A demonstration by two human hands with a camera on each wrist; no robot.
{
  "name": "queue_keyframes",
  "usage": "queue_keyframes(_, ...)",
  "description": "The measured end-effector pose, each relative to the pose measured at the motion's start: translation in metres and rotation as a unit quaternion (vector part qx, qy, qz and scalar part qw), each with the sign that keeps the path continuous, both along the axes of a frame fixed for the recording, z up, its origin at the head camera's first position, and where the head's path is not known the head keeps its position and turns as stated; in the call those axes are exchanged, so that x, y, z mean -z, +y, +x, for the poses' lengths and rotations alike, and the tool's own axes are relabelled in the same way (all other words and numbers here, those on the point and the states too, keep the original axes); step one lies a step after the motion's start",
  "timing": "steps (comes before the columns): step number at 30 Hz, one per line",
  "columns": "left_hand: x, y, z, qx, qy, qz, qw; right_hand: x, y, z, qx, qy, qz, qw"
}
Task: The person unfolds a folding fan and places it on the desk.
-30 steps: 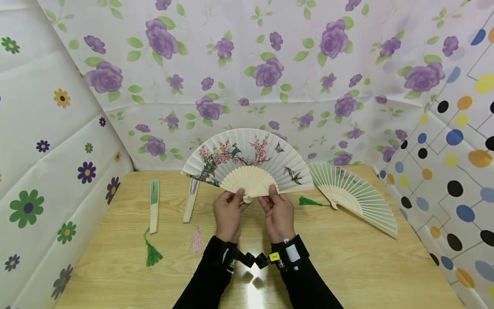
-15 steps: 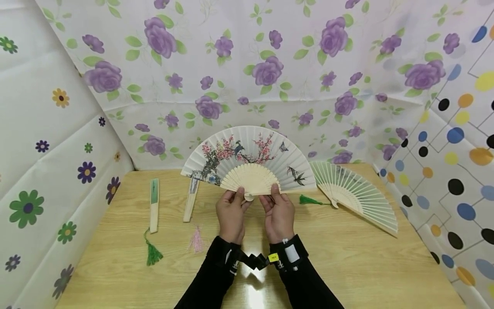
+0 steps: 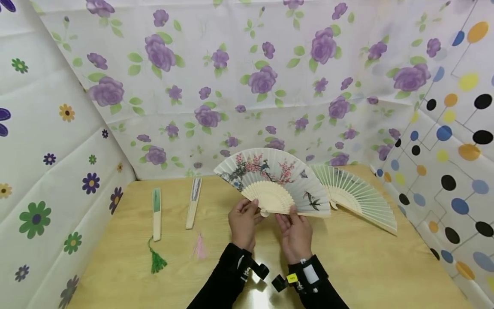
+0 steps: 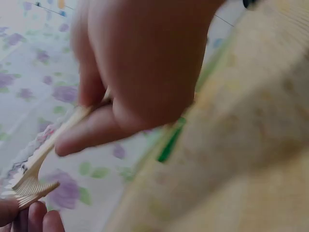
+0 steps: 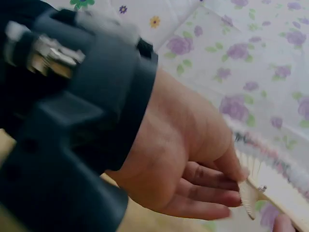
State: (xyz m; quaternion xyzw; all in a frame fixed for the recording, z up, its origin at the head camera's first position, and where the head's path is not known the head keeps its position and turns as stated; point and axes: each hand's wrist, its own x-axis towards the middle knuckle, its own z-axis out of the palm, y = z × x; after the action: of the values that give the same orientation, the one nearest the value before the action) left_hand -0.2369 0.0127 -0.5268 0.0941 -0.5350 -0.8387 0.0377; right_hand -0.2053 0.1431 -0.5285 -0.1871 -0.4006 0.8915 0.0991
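Observation:
In the head view an open folding fan (image 3: 268, 195) is held up over the table, its white leaf painted with pink blossoms and birds. My left hand (image 3: 243, 227) pinches the left guard stick close to the pivot. Farther out, my right hand (image 3: 297, 238) pinches the right guard, thumb on the near face. The left wrist view has the right hand (image 4: 149, 63) large across the top, with left fingertips (image 4: 36, 215) at the lower left. In the right wrist view the left hand (image 5: 178, 140) holds the ribs beside the pivot.
Behind the held fan, a pale green open fan (image 3: 362, 195) lies at the right. Left on the wooden table (image 3: 127, 274) lie a closed green fan (image 3: 156, 214) with a green tassel (image 3: 157, 262) and a closed grey-tipped fan (image 3: 193, 204) near a pink tassel (image 3: 200, 248). Patterned cloths (image 3: 231, 90) enclose the sides.
Both hands have carried the blossom fan to the right, and it now tilts down toward its right end. It overlaps more of the green fan. The head view has shifted slightly.

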Motion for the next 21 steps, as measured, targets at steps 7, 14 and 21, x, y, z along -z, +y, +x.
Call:
queue_keyframes(7, 0.017, 0.015, -0.001, 0.061, -0.055, -0.047, 0.9955, 0.018, 0.041, 0.030, 0.001, -0.043, 0.005, 0.999)
queue_keyframes(14, 0.025, 0.029, 0.008, 0.127, -0.082, -0.084, 0.9850, 0.029, 0.075, 0.054, -0.012, -0.093, 0.044, 0.995)
queue_keyframes(21, 0.025, 0.043, 0.014, 0.163, -0.091, -0.118, 0.9752, 0.030, 0.094, 0.065, -0.028, -0.119, 0.042, 0.992)
